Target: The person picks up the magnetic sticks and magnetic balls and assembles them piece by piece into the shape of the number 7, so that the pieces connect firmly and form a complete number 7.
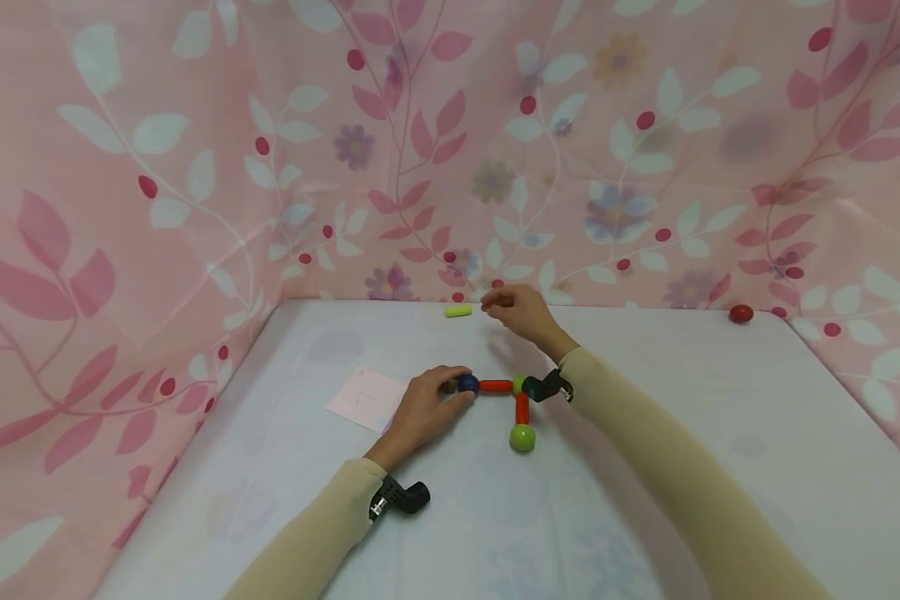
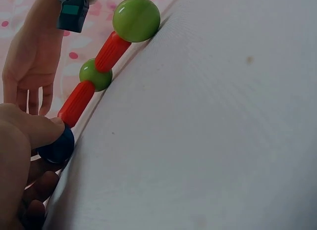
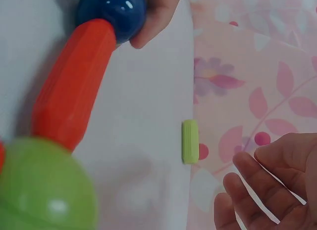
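My left hand [image 1: 425, 406] pinches a dark blue ball [image 1: 468, 383] between thumb and fingers at the end of a joined toy piece. From that ball a red rod [image 1: 496, 387] runs to a green ball [image 2: 95, 74], partly hidden by the right wrist camera in the head view. A second red rod [image 1: 522, 408] leads from there to another green ball [image 1: 522, 438] nearer me. My right hand [image 1: 523, 311] is raised over the far part of the table, fingers loosely bent and holding nothing. Just left of its fingertips lies a yellow-green rod [image 1: 458, 311].
A pale pink card [image 1: 367, 399] with a faint line drawing lies left of my left hand. At the far right edge sits a red ball [image 1: 741, 314]. A pink floral curtain [image 1: 450, 150] hangs behind the white table [image 1: 682, 400].
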`<state>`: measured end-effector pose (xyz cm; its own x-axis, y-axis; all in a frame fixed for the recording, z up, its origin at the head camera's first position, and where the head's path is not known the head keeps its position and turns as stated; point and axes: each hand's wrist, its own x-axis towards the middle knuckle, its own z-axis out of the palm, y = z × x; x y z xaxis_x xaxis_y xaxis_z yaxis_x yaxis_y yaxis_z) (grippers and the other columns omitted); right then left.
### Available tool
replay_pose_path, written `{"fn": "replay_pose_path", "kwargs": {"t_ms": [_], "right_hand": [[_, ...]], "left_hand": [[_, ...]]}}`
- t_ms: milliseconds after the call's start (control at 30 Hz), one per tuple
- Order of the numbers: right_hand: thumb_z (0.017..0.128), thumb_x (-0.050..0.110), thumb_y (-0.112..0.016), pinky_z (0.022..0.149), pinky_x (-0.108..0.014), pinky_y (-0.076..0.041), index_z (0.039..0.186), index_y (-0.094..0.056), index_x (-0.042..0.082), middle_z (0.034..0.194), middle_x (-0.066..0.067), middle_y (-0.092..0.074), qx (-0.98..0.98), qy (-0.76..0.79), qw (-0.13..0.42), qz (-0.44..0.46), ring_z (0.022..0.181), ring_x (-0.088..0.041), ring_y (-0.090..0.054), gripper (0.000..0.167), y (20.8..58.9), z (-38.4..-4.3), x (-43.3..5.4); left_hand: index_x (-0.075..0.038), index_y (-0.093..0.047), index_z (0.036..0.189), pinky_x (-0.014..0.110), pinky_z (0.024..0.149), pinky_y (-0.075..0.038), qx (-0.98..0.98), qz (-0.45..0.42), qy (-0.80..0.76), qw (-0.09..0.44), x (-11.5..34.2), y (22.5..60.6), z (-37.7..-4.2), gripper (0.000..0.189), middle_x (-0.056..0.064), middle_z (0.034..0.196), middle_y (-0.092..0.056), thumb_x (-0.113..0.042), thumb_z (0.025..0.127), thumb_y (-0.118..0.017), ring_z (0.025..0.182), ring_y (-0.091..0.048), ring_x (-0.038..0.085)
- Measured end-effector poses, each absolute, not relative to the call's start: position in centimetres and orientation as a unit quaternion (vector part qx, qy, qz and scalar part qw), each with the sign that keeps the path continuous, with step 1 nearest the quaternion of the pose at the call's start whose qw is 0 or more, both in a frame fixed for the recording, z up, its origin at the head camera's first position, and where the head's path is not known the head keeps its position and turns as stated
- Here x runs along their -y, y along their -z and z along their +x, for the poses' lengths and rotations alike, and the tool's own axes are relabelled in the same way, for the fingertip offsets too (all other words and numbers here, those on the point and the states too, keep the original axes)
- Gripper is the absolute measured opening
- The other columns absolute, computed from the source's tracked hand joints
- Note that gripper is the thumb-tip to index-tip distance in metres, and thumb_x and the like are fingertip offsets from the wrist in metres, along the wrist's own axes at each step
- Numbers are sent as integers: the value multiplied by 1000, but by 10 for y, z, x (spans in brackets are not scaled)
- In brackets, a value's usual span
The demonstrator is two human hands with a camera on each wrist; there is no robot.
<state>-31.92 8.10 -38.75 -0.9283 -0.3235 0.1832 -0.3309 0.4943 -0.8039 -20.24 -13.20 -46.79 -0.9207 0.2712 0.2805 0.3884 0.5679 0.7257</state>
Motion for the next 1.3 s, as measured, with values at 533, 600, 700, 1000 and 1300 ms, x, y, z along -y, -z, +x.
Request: {"fn": "replay_pose_path", "kwargs": {"t_ms": [533,600,700,1000,1300], "right_hand": [[98,3,-58,100,-46,-50,124,-71,-3,120,-16,-70,899,-393,34,188,114,-35,-63,29,400,-333,-47],[98,2,-57,101,-47,-49,127,-69,-3,124,-17,-69,904,-381,22,192,116,-35,-63,32,402,-334,-44],[99,4,-56,103,-47,-48,133,-66,-1,131,-17,-66,912,-363,0,190,121,-35,-60,35,404,-336,-41],[98,-2,-46,117,-50,-31,151,-54,7,155,-14,-49,929,-304,-45,207,144,-34,-41,54,404,-341,-37],[102,-1,-46,120,-46,-26,154,-50,6,156,-14,-47,947,-194,-82,245,147,-32,-37,53,405,-345,-35]], "left_hand": [[-14,-73,130,43,94,-51,875,-196,437,74,130,474,-206,36,-2,118,-72,-25,96,-78,104,-65,17],[-14,-73,129,43,94,-51,874,-197,437,78,130,473,-206,36,-2,117,-72,-24,95,-78,103,-65,17],[-14,-74,128,44,93,-51,874,-198,437,85,131,473,-206,35,-1,117,-72,-22,95,-79,102,-66,17],[-13,-73,130,41,92,-51,875,-199,435,80,133,475,-207,37,-2,117,-71,-23,95,-79,102,-65,16],[-14,-73,130,41,93,-51,876,-195,435,77,133,475,-206,36,-1,118,-71,-24,95,-79,103,-64,17]]}}
